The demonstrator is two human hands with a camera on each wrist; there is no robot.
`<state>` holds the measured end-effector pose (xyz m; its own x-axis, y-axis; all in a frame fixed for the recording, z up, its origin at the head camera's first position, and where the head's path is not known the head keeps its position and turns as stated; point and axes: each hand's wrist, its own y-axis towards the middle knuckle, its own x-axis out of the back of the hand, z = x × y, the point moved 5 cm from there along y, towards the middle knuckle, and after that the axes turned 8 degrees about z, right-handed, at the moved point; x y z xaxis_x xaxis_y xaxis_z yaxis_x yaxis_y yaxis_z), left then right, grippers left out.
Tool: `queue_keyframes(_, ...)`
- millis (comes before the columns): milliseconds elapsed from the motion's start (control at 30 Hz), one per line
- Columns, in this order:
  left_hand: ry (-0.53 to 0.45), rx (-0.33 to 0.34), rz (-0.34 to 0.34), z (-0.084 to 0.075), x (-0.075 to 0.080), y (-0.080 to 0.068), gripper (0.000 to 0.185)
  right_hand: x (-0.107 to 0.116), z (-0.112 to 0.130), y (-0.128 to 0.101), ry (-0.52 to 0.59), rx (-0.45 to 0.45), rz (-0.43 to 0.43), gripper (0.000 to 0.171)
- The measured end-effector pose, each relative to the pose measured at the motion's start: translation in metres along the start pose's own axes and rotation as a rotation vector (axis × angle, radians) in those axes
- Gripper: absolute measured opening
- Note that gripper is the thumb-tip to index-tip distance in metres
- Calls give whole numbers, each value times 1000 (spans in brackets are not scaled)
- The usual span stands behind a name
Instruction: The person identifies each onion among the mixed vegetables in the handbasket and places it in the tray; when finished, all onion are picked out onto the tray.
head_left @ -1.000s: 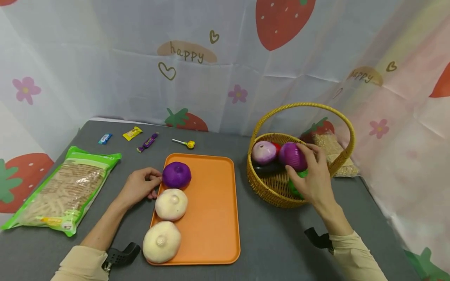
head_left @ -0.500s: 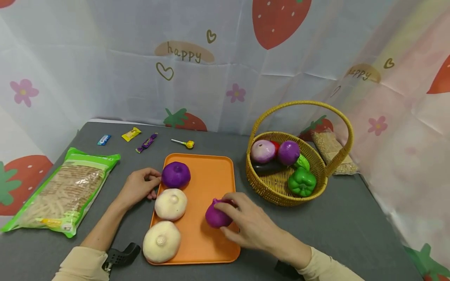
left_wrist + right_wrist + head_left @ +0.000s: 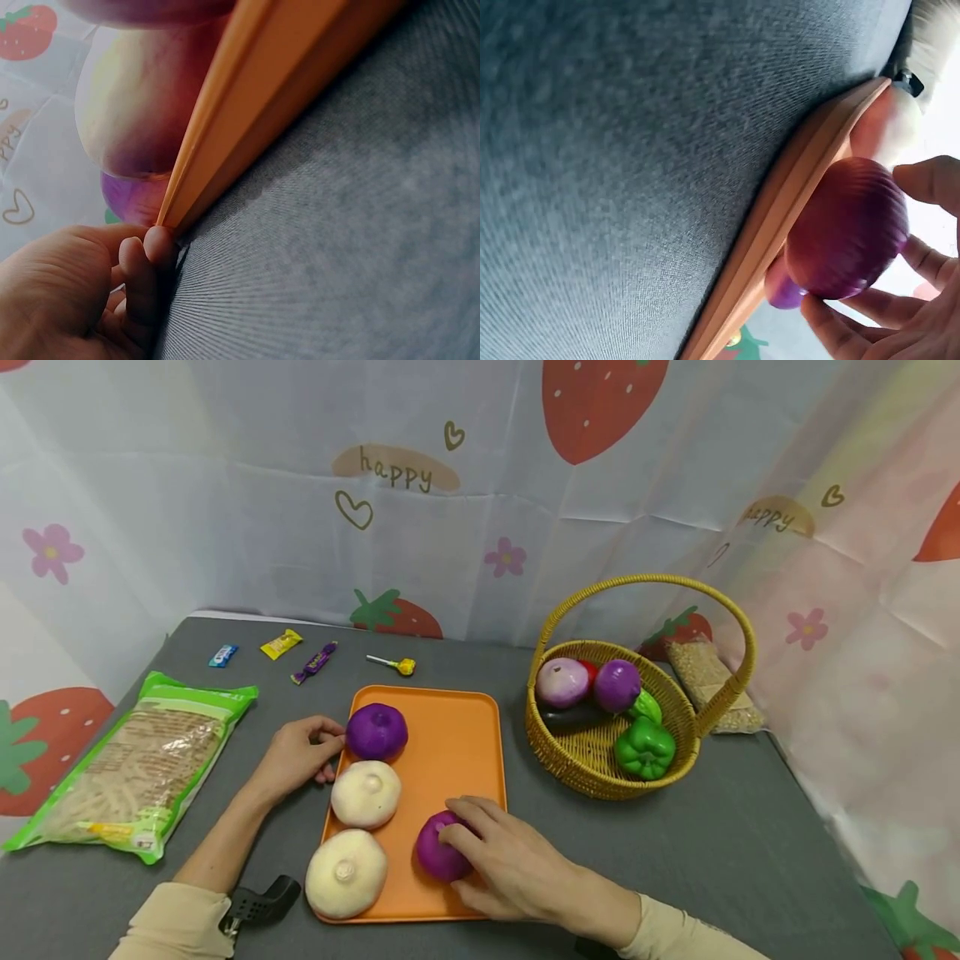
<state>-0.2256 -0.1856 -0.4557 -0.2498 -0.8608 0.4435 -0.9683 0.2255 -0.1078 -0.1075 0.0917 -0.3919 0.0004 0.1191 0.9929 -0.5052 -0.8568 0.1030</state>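
Observation:
My right hand (image 3: 459, 864) grips a purple onion (image 3: 435, 853) that sits on the near part of the orange tray (image 3: 459, 735). The right wrist view shows my fingers (image 3: 930, 180) curled round this onion (image 3: 847, 225) just inside the tray's rim (image 3: 780, 247). Along the tray's left side lie a darker purple onion (image 3: 377, 731) and two white onions (image 3: 365, 793) (image 3: 345, 872). My left hand (image 3: 327, 756) holds the tray's left rim beside the dark purple onion, and its curled fingertips (image 3: 146, 259) touch the rim (image 3: 247, 127).
A wicker basket (image 3: 558, 760) with a tall handle stands to the right and holds two onions, a green pepper (image 3: 643, 747) and a dark vegetable. A noodle bag (image 3: 135, 768) lies at the left. Wrapped sweets and a lollipop (image 3: 396, 666) lie at the back. A grain bag (image 3: 708, 681) sits behind the basket.
My right hand lifted a purple onion out of the basket, carried it left to the tray and brought it nearer and down onto the tray. The left hand stayed put.

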Motion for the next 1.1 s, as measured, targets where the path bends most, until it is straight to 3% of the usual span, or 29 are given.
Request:
queue_keyframes(233,-5,-7,2,0,0,-1,27,-1,1,-2,14,-18,20,45)
queue_keyframes(533,0,-9,2,1,0,0,27,-1,6,-2,39,10,-1,64)
queue_keyframes(1100,7,-17,-3,-1,1,0,27,-3,25,9,13,98,3,60)
